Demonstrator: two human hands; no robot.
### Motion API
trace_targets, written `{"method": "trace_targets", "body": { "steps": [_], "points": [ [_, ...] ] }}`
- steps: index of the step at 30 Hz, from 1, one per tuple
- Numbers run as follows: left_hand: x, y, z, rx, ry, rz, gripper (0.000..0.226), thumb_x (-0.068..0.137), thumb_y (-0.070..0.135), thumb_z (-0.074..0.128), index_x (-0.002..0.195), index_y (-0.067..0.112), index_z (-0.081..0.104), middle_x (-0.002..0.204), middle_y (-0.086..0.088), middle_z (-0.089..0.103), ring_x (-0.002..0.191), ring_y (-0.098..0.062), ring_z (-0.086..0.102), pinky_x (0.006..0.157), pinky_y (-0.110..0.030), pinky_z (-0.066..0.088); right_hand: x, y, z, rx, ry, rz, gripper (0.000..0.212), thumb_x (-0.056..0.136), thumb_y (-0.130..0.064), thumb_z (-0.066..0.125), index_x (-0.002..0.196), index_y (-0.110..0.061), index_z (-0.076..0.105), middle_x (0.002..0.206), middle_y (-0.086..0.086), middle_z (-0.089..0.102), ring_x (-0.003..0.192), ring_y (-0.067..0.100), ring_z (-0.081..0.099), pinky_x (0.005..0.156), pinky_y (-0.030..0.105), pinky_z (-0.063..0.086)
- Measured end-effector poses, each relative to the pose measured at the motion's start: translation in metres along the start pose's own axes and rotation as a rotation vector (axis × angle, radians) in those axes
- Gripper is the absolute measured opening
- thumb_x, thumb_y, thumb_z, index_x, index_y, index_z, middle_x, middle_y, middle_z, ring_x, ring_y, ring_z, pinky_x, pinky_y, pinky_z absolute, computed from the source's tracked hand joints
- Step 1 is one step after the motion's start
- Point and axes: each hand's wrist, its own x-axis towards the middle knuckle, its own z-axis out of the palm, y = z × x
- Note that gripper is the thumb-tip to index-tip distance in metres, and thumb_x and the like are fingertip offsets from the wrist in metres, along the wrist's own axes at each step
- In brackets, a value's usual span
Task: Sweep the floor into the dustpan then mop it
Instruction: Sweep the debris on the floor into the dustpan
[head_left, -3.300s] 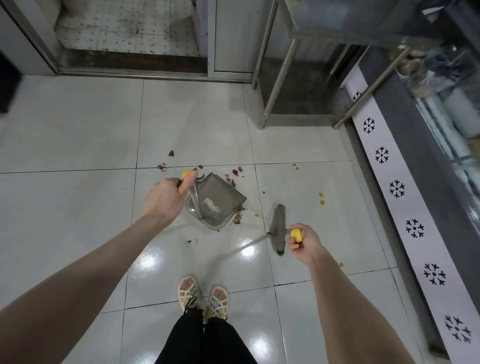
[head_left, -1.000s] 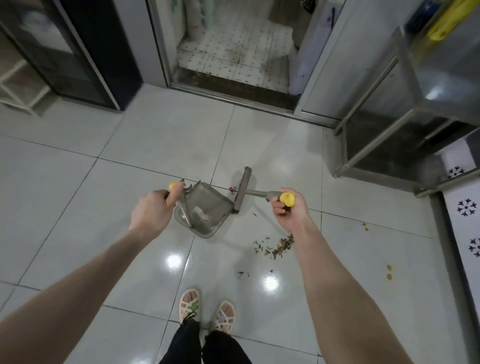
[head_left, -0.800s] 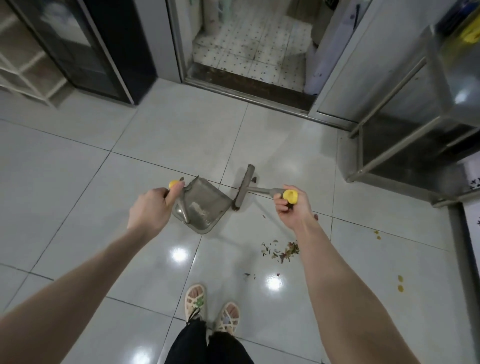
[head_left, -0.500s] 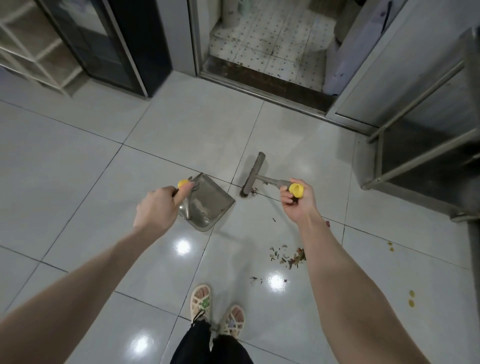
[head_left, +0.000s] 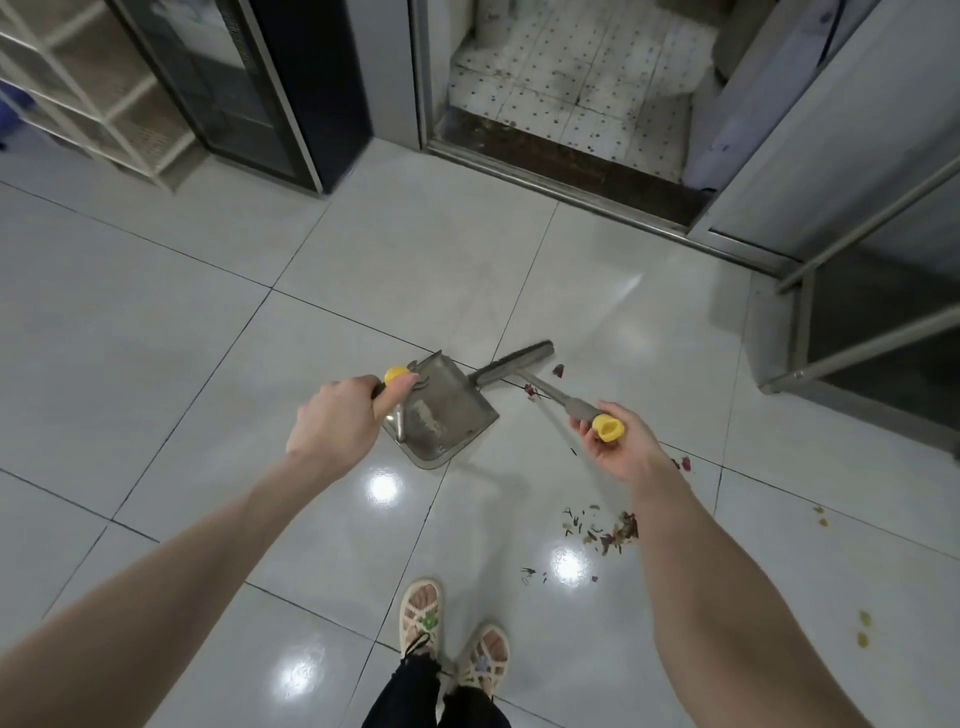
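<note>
My left hand (head_left: 340, 423) grips the yellow-capped handle of a grey metal dustpan (head_left: 447, 415) that holds a little pale dirt. My right hand (head_left: 621, 441) grips the yellow-capped end of a grey broom (head_left: 514, 364). The broom's head lies on the white tiled floor (head_left: 156, 322) just beyond the dustpan's far corner. A few reddish scraps (head_left: 545, 382) lie beside the broom head. A small pile of debris (head_left: 605, 527) lies on the tiles below my right hand, partly hidden by my forearm. No mop is in view.
My sandalled feet (head_left: 452, 639) stand near the bottom. Yellow spots (head_left: 862, 626) mark the tiles at the right. A doorway (head_left: 571, 104) with a raised threshold opens ahead. A dark glass cabinet (head_left: 249, 88) stands at the left and a steel frame (head_left: 857, 322) at the right.
The view has swung left and up. The broom head has swung from the dustpan's right side to beyond its far corner. The debris pile now lies nearer my feet.
</note>
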Motion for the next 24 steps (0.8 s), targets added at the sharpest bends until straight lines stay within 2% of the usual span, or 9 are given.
{"method": "trace_targets", "body": {
  "steps": [3, 6, 9, 12, 15, 19, 24],
  "points": [
    [-0.002, 0.001, 0.001, 0.003, -0.017, 0.01, 0.073, 0.075, 0.074, 0.017, 0.071, 0.01, 0.052, 0.063, -0.006, 0.053, 0.074, -0.035, 0.054, 0.065, -0.036, 0.039, -0.015, -0.006, -0.001, -0.26, 0.0, 0.033, 0.021, 0.087, -0.015, 0.066, 0.102, -0.003, 0.058, 0.091, 0.024, 0.058, 0.05, 0.013, 0.061, 0.041, 0.017, 0.052],
    [-0.004, 0.001, 0.003, 0.009, -0.02, 0.004, 0.073, 0.075, 0.074, 0.016, 0.072, 0.012, 0.054, 0.066, -0.007, 0.056, 0.075, -0.035, 0.054, 0.065, -0.035, 0.038, -0.024, -0.004, 0.0, -0.454, 0.025, 0.073, 0.016, 0.085, -0.006, 0.067, 0.098, -0.001, 0.059, 0.089, 0.022, 0.059, 0.062, 0.013, 0.059, 0.045, 0.019, 0.054],
    [-0.008, -0.001, 0.006, 0.008, -0.022, 0.012, 0.068, 0.076, 0.074, 0.017, 0.068, 0.016, 0.052, 0.073, -0.009, 0.061, 0.076, -0.034, 0.054, 0.066, -0.035, 0.037, -0.025, 0.004, 0.001, -0.504, 0.098, 0.061, 0.011, 0.088, -0.002, 0.063, 0.095, 0.002, 0.055, 0.089, 0.018, 0.053, 0.07, 0.019, 0.058, 0.044, 0.024, 0.055],
    [-0.013, -0.002, 0.009, 0.004, -0.019, 0.017, 0.073, 0.077, 0.074, 0.017, 0.071, 0.011, 0.055, 0.074, -0.009, 0.061, 0.078, -0.035, 0.055, 0.066, -0.035, 0.038, -0.025, 0.016, 0.0, -0.588, 0.192, -0.007, 0.018, 0.088, -0.003, 0.063, 0.103, 0.002, 0.054, 0.098, 0.02, 0.053, 0.068, 0.019, 0.058, 0.039, 0.021, 0.051],
    [-0.019, -0.002, 0.013, 0.006, -0.016, 0.014, 0.083, 0.074, 0.076, 0.015, 0.078, 0.006, 0.059, 0.079, -0.011, 0.064, 0.08, -0.035, 0.056, 0.066, -0.035, 0.039, -0.027, 0.028, -0.007, -0.617, 0.277, -0.1, 0.029, 0.087, -0.002, 0.064, 0.116, 0.003, 0.058, 0.089, 0.016, 0.053, 0.067, 0.021, 0.056, 0.035, 0.017, 0.046],
    [-0.032, -0.001, 0.018, 0.003, -0.022, 0.033, 0.088, 0.073, 0.076, 0.014, 0.081, 0.003, 0.061, 0.08, -0.013, 0.065, 0.08, -0.035, 0.057, 0.065, -0.035, 0.039, -0.035, 0.043, -0.028, -0.67, 0.367, -0.11, 0.026, 0.091, 0.0, 0.056, 0.116, 0.0, 0.061, 0.075, 0.013, 0.052, 0.057, 0.016, 0.052, 0.032, 0.012, 0.038],
    [-0.051, 0.007, 0.025, 0.014, -0.031, 0.026, 0.075, 0.088, 0.067, 0.023, 0.081, 0.003, 0.061, 0.079, -0.013, 0.065, 0.081, -0.034, 0.056, 0.065, -0.035, 0.036, -0.049, 0.053, -0.068, -0.68, 0.453, -0.08, 0.019, 0.093, -0.002, 0.054, 0.111, 0.002, 0.06, 0.071, 0.014, 0.053, 0.056, 0.015, 0.051, 0.032, 0.013, 0.035]
  ]
}}
